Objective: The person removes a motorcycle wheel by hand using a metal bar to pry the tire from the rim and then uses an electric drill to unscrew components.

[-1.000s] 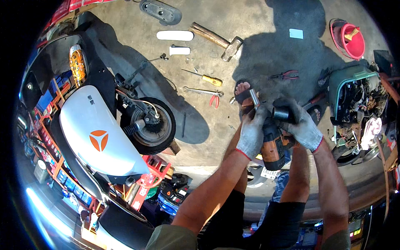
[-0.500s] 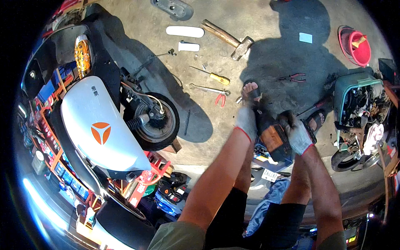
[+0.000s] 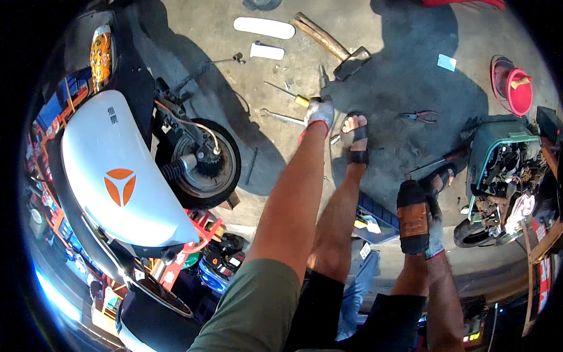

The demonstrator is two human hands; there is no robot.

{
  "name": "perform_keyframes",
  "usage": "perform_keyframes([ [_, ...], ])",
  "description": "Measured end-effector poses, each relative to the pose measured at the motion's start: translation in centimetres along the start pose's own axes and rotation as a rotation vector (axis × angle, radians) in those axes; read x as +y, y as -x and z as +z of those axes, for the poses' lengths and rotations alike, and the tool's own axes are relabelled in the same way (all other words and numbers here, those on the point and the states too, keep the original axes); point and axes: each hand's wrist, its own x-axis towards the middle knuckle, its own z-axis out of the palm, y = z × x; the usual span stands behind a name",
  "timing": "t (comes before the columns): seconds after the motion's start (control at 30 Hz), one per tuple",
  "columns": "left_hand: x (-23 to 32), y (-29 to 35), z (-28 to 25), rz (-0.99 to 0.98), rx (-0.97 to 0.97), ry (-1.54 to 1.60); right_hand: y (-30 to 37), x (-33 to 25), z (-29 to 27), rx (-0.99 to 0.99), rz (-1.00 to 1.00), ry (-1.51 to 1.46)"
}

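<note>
My left hand (image 3: 319,111), in a pale glove with a red cuff, reaches down to the floor among the tools with its fingers closed. It covers part of a yellow-handled screwdriver (image 3: 302,101) and lies at the end of a wrench (image 3: 282,116). A grey metal piece (image 3: 323,76) shows just beyond the fingers; whether they hold it I cannot tell. My right hand (image 3: 434,229), gloved too, grips a chunky black thing with a brown band (image 3: 413,219) above the floor; its kind is unclear. A small metal piece (image 3: 335,139) lies beside my sandalled foot.
A sledgehammer (image 3: 331,44), white strips (image 3: 264,27) and red-handled pliers (image 3: 423,116) lie on the floor. On the left stands a white motorbike (image 3: 117,176) with its wheel exposed. To the right are a red bucket (image 3: 519,94) and a stripped green machine (image 3: 498,138).
My left hand has left the black thing and moved forward and left to the floor tools. My right hand has drawn the black thing back and to the right. The view has shifted.
</note>
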Motion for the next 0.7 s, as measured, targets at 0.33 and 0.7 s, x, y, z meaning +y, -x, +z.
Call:
perform_keyframes([
  [0.33, 3.7, 28.9, -10.3, -0.363, -1.211, 1.040, 8.9, -1.9, 5.0, 0.042, -0.055, 0.140],
  [0.7, 3.4, 40.9, -21.7, -0.473, -1.247, 1.610, 23.9, -7.5, 14.5, 0.064, -0.312, 0.585],
])
